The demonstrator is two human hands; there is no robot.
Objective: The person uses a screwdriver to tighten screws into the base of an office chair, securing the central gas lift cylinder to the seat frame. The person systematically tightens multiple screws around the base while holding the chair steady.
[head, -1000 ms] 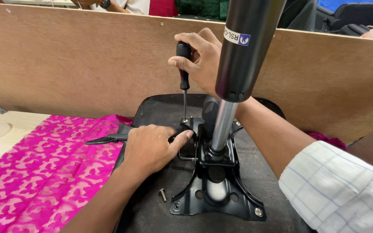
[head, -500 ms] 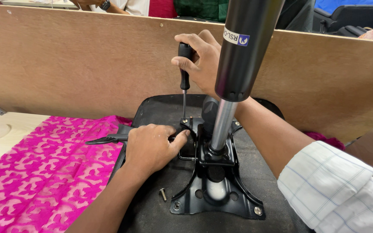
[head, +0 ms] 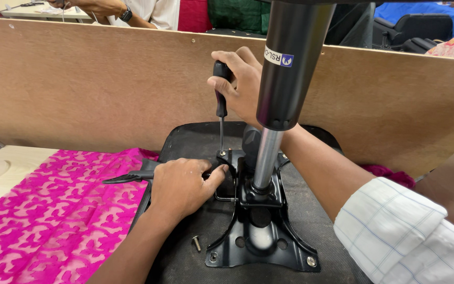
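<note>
A black chair seat [head: 311, 210] lies upside down on the table. A black metal mechanism plate [head: 261, 236] sits on it, with a gas lift cylinder [head: 285, 84] standing upright from it. My right hand [head: 243, 84] grips a black-handled screwdriver [head: 220, 105] held upright, its tip on a screw at the plate's far left corner. My left hand [head: 182, 186] rests flat on the seat, fingers pressing the plate beside that screw. A loose screw [head: 197, 243] lies on the seat near my left wrist.
A pink patterned cloth [head: 53, 221] covers the table at left under the seat. A brown wooden board [head: 106, 84] stands upright behind. Another person's arm [head: 116, 10] with a watch shows beyond it. A black lever [head: 130, 176] sticks out left of the seat.
My right hand with the screwdriver has shifted slightly; the handle's grip has turned a little. My left hand and the plate stay in place.
</note>
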